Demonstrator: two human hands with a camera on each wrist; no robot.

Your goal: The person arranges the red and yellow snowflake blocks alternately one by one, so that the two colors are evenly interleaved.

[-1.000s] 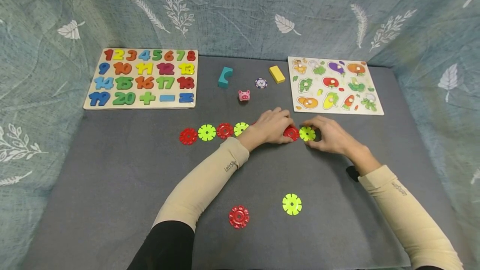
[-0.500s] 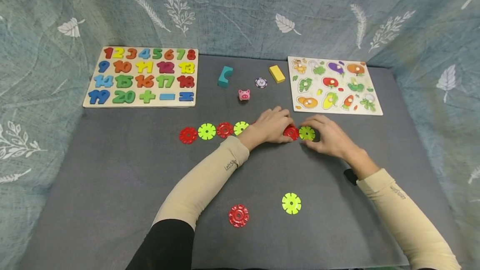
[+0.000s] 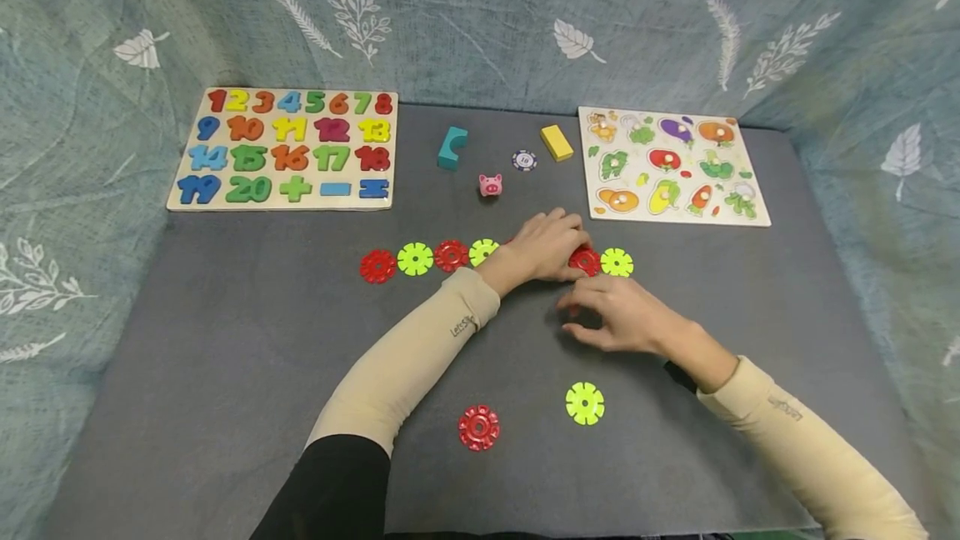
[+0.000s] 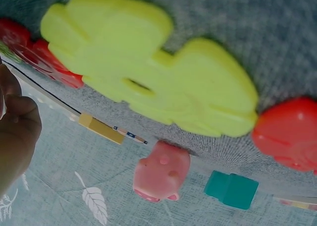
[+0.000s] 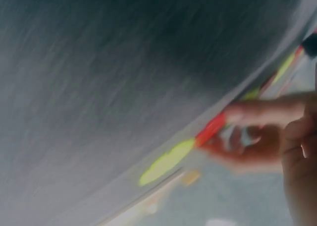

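A row of red and yellow-green notched plastic discs, alternating in colour, crosses the table. My left hand [image 3: 536,248] lies over its right part and pinches a red notched disc [image 3: 585,261] between thumb and fingers, hiding part of the row. At the right end lies a yellow-green notched disc [image 3: 617,262], edge to edge with the red one. My right hand [image 3: 622,315] hovers just below the row with loosely bent fingers and holds nothing. Under the left wrist, its camera shows another yellow-green disc [image 4: 124,52] close up, between two red ones.
Nearer the front lie a loose red disc [image 3: 478,427] and a yellow-green disc [image 3: 585,403]. Behind the row are a number puzzle [image 3: 281,200], a vegetable puzzle [image 3: 637,169], a pink pig [image 3: 491,185], a poker chip [image 3: 524,160], a teal block [image 3: 452,147] and a yellow block [image 3: 557,142].
My right hand has let go of the yellow-green disc at the row's right end and moved toward the front left. The left hand stays on the red disc.
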